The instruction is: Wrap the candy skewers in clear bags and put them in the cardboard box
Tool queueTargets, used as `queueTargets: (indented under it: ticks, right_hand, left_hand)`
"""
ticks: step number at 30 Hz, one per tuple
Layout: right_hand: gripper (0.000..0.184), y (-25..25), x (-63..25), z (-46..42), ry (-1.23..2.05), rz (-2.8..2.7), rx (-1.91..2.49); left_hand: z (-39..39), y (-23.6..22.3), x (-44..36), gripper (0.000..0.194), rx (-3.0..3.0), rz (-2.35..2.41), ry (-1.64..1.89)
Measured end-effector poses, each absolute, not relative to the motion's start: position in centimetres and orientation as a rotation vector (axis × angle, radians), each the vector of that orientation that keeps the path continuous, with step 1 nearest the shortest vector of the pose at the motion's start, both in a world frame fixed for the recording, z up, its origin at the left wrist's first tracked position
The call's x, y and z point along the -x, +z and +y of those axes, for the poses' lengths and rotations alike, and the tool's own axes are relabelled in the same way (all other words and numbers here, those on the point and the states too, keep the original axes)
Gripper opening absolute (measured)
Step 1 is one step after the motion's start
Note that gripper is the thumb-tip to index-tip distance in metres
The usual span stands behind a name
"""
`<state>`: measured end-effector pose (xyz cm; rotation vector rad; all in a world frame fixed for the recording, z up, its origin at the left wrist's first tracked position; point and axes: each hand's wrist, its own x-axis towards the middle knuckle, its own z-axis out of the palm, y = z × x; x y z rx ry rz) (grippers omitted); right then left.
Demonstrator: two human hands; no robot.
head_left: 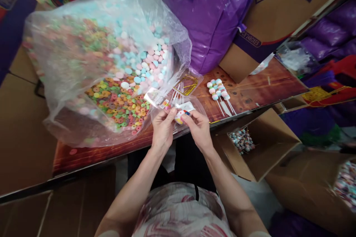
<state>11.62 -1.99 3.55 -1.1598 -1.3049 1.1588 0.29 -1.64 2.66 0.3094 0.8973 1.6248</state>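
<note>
Head cam: L hand (163,127) & R hand (198,127) both pinching small candy wrapper (182,113).

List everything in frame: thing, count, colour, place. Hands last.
clear plastic bag: one, see-through, left on the table, open toward the person
ring candies: many, orange, yellow, green and red, lower part of the bag
round candies: many, pink, blue and white, upper right of the bag
finished candy sticks: a small bunch, pastel, on the table right of the hands
gold twist ties: several, gold, behind the hands
table: one, reddish-brown wood print
purple bag: one, glossy, back centre
open cardboard box: one, brown, below the table's right edge, candies inside
candy piece: one, white with coloured spots, between both hands
left hand: pinching the candy piece
right hand: pinching the same piece
</note>
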Motion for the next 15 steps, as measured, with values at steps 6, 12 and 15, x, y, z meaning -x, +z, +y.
queueTargets:
  ticks: [6,12,15]
  right_hand:
    - [0.022,3.3,-10.4,-2.6,1.057,-1.160,1.129]
    - [0.041,3.5,-11.4,-2.4,0.893,-1.241,1.172]
    - [0.038,3.3,-12.4,-2.2,0.873,-1.279,1.188]
  left_hand:
    - [-1.3,3.4,-2.2,0.047,-0.201,0.856,1.699]
    - [-2.2,3.4,-1.4,0.049,-0.164,0.919,1.607]
    - [-2.4,3.4,-0.6,0.048,-0.114,0.959,1.602]
